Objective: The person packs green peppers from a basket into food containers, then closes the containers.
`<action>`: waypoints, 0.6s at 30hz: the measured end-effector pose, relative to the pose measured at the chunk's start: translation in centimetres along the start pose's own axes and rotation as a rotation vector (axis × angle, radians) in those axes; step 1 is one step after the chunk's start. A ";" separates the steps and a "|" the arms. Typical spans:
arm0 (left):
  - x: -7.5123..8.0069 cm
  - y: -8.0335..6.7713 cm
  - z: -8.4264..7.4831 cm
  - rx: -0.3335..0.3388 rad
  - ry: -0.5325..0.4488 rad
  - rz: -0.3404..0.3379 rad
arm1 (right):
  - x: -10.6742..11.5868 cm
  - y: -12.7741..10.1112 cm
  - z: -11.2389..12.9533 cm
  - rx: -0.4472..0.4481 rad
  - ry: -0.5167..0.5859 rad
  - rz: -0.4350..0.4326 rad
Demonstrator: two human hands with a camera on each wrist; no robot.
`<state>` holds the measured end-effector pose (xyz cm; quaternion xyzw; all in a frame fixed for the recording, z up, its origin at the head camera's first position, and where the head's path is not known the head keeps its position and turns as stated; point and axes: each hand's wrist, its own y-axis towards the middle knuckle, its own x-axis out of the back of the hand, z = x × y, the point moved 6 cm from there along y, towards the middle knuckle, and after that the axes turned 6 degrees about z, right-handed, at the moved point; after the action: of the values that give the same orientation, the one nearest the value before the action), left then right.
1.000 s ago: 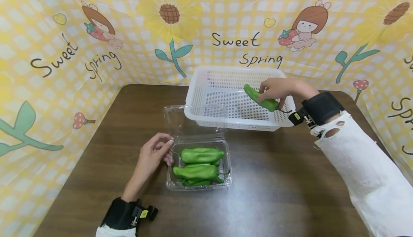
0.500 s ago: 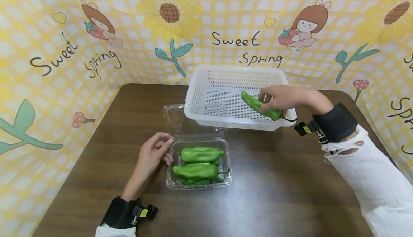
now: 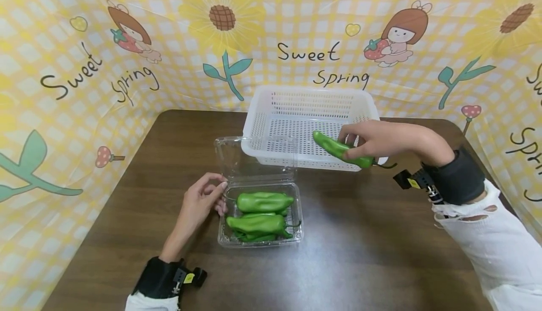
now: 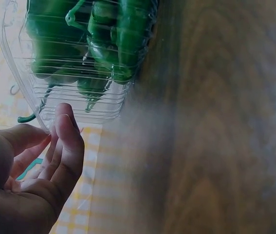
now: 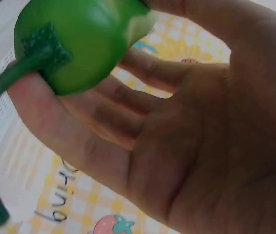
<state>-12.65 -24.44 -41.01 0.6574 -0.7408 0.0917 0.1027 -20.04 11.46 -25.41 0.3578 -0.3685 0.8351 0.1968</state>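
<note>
- The long, glossy green pepper (image 3: pixel 342 149) with a thin curved stem is smooth and slightly bent; it hangs in the air over the near right rim of the basket, tip pointing left into it.
- The right hand (image 3: pixel 371 138) pinches that pepper near its stem end, thumb below and fingers curled over the top; in the right wrist view the stem end (image 5: pixel 74 46) sits against the fingertips, the palm turned toward the camera.
- The right forearm reaches in from the right, level with the counter, in a torn white sleeve (image 3: pixel 487 235) with a black wrist strap (image 3: pixel 457 177).
- The white perforated plastic basket (image 3: pixel 271 108) is rectangular, with slotted walls and a dotted floor, and stands at the back of the dark brown wood-grain counter (image 3: pixel 364 250).
- The clear ribbed plastic clamshell box (image 3: pixel 298 212) lies open just in front of the basket, its lid leaning back against the basket's wall; several more shiny green peppers (image 3: pixel 264 203) are stacked inside it.
- The left hand (image 3: pixel 201 203) rests at the box's left edge, fingers loosely bent and touching the rim, gripping nothing; in the left wrist view the fingertips (image 4: pixel 67 129) sit just beside the ribbed clear wall.
- A yellow checked cloth backdrop (image 3: pixel 76 113) printed with sunflowers surrounds the counter.
</note>
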 end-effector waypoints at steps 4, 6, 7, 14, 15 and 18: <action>0.0 0.0 0.0 -0.001 0.001 -0.002 | -1.0 0.3 1.4 0.072 -0.065 0.009; 0.0 0.0 0.0 -0.003 0.000 -0.002 | -1.5 0.6 2.1 0.097 -0.068 0.022; 0.0 0.0 0.0 -0.005 0.001 -0.002 | -1.8 0.8 2.4 0.108 -0.068 0.030; 0.0 0.0 0.1 -0.012 0.002 0.003 | -3.4 2.2 4.3 0.169 -0.066 0.059; 0.0 0.0 0.1 -0.012 0.001 0.002 | -3.6 2.4 4.6 0.178 -0.068 0.060; 0.1 0.0 0.1 -0.012 -0.001 -0.001 | -4.2 3.1 5.5 0.221 -0.077 0.065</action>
<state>-12.61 -24.53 -41.10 0.6571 -0.7412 0.0869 0.1063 -16.58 5.04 -27.36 0.3969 -0.2927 0.8623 0.1149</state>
